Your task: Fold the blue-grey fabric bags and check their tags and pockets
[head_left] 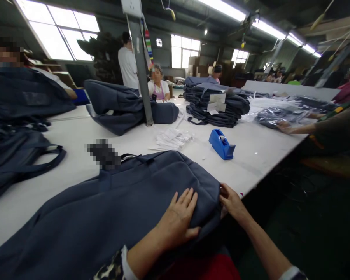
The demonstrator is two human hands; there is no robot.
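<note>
A large dark blue-grey fabric bag [119,206] lies flat across the near part of the white table, its far side carrying a strap and a pixelated black tag [103,153]. My left hand [179,217] rests flat on the bag near its right end, fingers stretched out and thumb apart. At the bag's right edge, my right hand [231,200] has its fingers and thumb closed on the bag's corner. Part of those fingertips is hidden behind the fabric.
Past the bag stand a blue tape dispenser [221,144] and a pile of white slips [173,138]. Folded bags [217,101] are stacked farther back, beside a metal post [141,66]. More bags [20,151] lie at left. At right, a co-worker's arms [300,126] touch plastic-wrapped bags [280,116].
</note>
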